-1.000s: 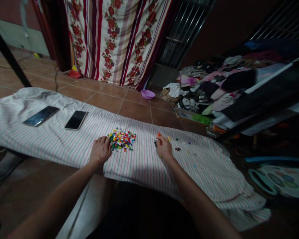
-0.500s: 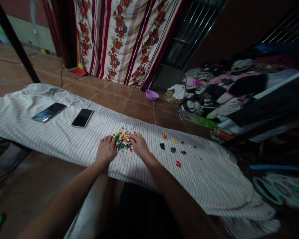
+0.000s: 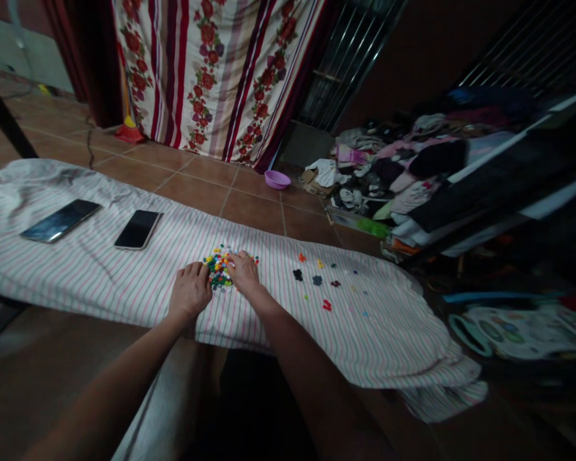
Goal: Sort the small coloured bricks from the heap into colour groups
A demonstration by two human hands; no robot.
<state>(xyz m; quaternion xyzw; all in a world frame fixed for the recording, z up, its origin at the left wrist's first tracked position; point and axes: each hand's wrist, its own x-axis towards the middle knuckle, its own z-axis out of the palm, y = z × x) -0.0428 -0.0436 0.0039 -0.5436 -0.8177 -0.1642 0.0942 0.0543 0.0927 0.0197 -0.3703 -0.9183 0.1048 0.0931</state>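
A heap of small, bright, multicoloured pieces lies on the striped cloth between my hands. Along the heap's left edge rests my left hand, its fingers laid on the cloth and seemingly holding nothing. My right hand reaches over the heap's right side, fingertips bent together down among the pieces; whatever they pinch is too small to name. To the right, similar pieces sit apart in little colour groups: black, dark grey-blue, red, orange and brown, with several single ones about them.
Two phones, one dark and larger and one smaller, lie left on the striped cloth. Beyond it are a purple basin on the tiled floor, a floral curtain and a clothes pile.
The whole view has swung, so the scene sits further left. My right hand has shifted slightly left, further over the heap. My left hand stays at the heap's left edge.
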